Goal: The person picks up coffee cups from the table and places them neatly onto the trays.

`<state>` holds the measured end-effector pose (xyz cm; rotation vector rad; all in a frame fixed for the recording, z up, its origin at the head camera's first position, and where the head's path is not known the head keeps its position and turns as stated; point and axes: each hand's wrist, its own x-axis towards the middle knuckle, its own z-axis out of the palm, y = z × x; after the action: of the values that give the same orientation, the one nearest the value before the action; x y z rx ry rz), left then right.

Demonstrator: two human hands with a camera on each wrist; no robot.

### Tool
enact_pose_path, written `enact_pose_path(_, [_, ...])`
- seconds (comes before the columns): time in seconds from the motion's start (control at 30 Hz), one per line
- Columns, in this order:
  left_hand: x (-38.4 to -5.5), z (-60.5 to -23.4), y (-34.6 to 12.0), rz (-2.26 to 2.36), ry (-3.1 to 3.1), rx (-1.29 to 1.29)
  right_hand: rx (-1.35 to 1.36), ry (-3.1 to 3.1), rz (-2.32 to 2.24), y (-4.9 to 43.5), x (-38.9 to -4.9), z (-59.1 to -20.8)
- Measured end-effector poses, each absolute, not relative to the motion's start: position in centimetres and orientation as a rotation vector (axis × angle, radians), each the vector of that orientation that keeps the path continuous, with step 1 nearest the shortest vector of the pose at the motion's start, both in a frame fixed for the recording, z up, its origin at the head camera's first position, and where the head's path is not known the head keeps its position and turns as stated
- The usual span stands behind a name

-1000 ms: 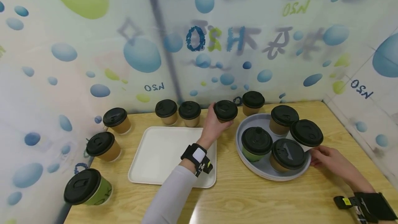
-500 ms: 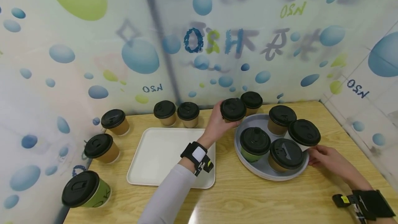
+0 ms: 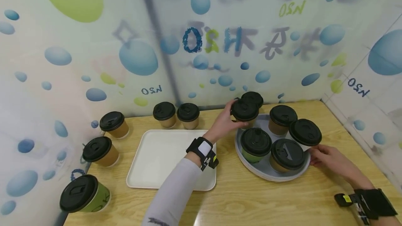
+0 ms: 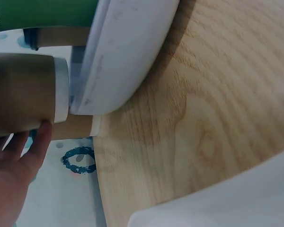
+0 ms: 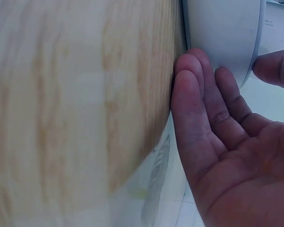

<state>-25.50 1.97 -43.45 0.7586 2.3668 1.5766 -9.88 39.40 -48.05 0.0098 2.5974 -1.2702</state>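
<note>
My left hand [image 3: 224,124] grips a brown paper coffee cup [image 3: 245,110] with a black lid, raised over the far-left rim of a round grey tray [image 3: 248,166]. In the left wrist view the white base of the cup [image 4: 23,94] hangs close to the tray's wall. My right hand [image 3: 333,162] holds the tray's right edge; in the right wrist view the thumb is at the rim and the fingers lie against the outer wall [image 5: 222,33]. On the tray stand a green cup [image 3: 255,145], a white cup [image 3: 304,133] and two brown cups [image 3: 287,156], all black-lidded.
A white rectangular tray [image 3: 169,159] lies left of the round one. Behind the held cup stands another lidded cup [image 3: 252,97]. Two brown cups [image 3: 188,113] line the back edge; brown cups [image 3: 99,150] and a green cup [image 3: 84,194] stand along the left edge.
My left hand has carried the brown cup rightward from the back of the table to over the round tray's rim. The right hand has stayed at the tray's edge.
</note>
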Motion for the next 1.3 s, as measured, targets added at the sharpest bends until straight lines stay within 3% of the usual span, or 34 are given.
enact_pose_path(0.53, [-26.8, -42.9, 4.0, 1.3, 2.35, 0.945, 0.001, 2.588, -1.292, 39.1, -9.8, -48.2])
enact_pose_path(0.9, [-27.6, -44.6, 4.7, 1.155, 2.361, 1.091, 0.023, 2.568, -1.287, 39.5, -10.0, -48.3])
enact_pose_path(1.3, [-27.2, -44.9, 3.8, 1.232, 2.3, 1.015, -0.017, 2.556, -1.306, 39.4, -9.9, -48.2])
